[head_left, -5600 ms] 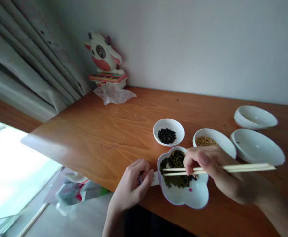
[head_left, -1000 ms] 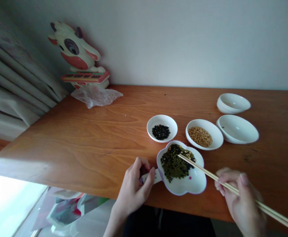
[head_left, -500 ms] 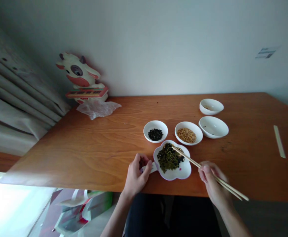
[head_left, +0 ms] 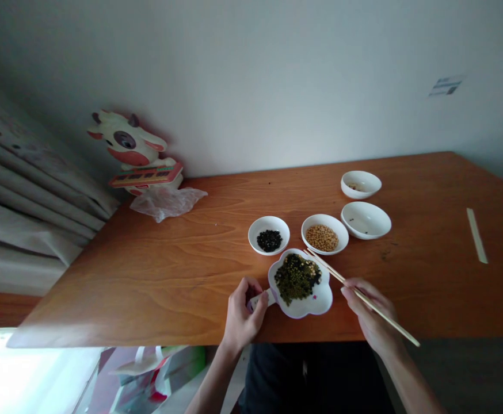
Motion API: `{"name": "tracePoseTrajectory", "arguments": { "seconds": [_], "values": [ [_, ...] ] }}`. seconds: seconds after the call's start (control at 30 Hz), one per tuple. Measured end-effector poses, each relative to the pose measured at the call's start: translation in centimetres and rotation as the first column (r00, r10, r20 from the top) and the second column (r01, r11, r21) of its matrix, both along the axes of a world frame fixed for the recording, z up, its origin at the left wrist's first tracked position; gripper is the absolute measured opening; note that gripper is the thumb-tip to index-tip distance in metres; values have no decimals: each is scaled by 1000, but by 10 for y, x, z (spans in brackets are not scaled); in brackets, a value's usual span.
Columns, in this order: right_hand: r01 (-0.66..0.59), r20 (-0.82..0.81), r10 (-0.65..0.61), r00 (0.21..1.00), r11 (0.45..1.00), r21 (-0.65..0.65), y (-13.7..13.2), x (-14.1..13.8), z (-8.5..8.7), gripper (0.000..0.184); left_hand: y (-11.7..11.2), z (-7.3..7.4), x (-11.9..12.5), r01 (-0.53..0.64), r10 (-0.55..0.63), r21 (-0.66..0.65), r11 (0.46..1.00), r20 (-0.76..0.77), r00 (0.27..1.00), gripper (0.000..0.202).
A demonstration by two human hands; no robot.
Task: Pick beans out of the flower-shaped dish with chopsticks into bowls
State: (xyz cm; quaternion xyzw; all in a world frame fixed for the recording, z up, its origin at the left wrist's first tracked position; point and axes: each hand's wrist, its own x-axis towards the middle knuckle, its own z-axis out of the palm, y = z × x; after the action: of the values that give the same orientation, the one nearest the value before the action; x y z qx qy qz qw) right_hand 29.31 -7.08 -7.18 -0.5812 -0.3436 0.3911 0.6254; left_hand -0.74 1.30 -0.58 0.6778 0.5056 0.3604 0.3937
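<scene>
Part of the handle (head_left: 271, 296) of the scalloped dish (head_left: 305, 308) is hidden by the left hand (head_left: 243, 315). The curtain (head_left: 14, 230) is cut off at the left and the worktop (head_left: 433, 305) at the right, while the toy cow (head_left: 128, 156) is partly covered at its foot by crumpled plastic (head_left: 167, 203). The blurred wall label (head_left: 446, 85) cannot be read.

From here I record the desk (head_left: 169, 287) as smooth wood, lightly sheened; chopsticks (head_left: 331, 270), matt wood; flower-shaped dish (head_left: 302, 306), smooth, glossy; bag (head_left: 167, 204), crinkled clear plastic; curtain (head_left: 22, 218), matt cloth.
</scene>
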Motion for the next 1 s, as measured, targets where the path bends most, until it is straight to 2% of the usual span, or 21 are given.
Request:
{"name": "tracePoseTrajectory", "arguments": {
  "seconds": [0.13, 0.33, 0.67, 1.0],
  "values": [
    [4, -96, -4, 995, 1000, 2, 2, -4, 8, 35, -1, 1, -2, 15, -15, -9, 1000, -11, 1000, 24],
    [22, -191, -1, 982, 994, 105, 9, -9, 19, 36, -1, 0, -2, -8, 8, -5, 1000, -9, 1000, 28],
    [10, -311, 49, 949, 982, 188, 7, -4, 16, 38, 1, 5, 3, 10, -10, -2, 1000, 8, 1000, 36],
    [-2, -423, 102, 900, 973, 231, 3, 1, 24, 37, -2, 4, 1, 16, -16, -16, 1000, 20, 1000, 33]
  ]
}}
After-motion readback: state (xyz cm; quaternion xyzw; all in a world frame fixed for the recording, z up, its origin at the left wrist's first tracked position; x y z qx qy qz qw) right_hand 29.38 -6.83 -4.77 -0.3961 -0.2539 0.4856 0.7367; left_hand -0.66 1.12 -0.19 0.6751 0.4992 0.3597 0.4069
